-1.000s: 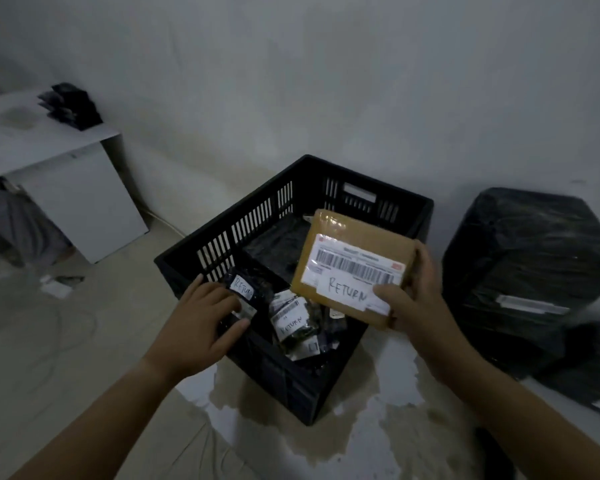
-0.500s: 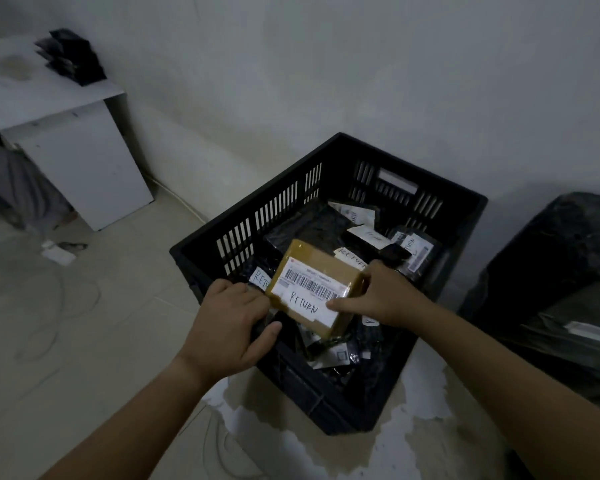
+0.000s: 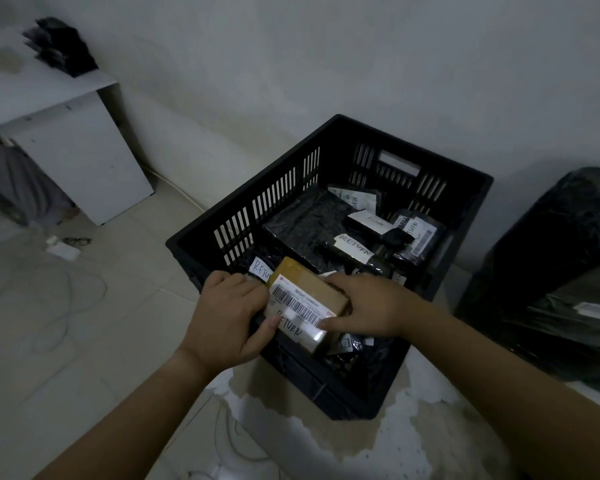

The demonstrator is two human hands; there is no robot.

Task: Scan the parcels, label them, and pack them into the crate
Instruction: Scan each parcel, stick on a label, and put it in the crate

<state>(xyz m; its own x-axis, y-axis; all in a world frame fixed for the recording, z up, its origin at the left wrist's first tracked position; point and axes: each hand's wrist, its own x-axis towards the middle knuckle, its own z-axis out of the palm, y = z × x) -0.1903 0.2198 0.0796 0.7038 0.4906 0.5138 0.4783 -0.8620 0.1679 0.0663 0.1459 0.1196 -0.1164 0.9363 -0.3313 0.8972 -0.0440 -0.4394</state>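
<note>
Brown parcel (image 3: 307, 289), 1 only: box-shaped, taped, white barcode label w/ "RETURN" handwritten below. It sits tilted at the near-left corner of 1 black crate (image 3: 329, 379), gripped both sides. Left hand (image 3: 229, 313) is curled on its left edge, thumb on label; right hand (image 3: 369, 306) clasps the right end. Behind it in the crate: black-wrapped parcels (image 3: 305, 223), at least 4 w/ white labels, exact no. unclear. Far left, 1 white worktop (image 3: 49, 91).
</note>
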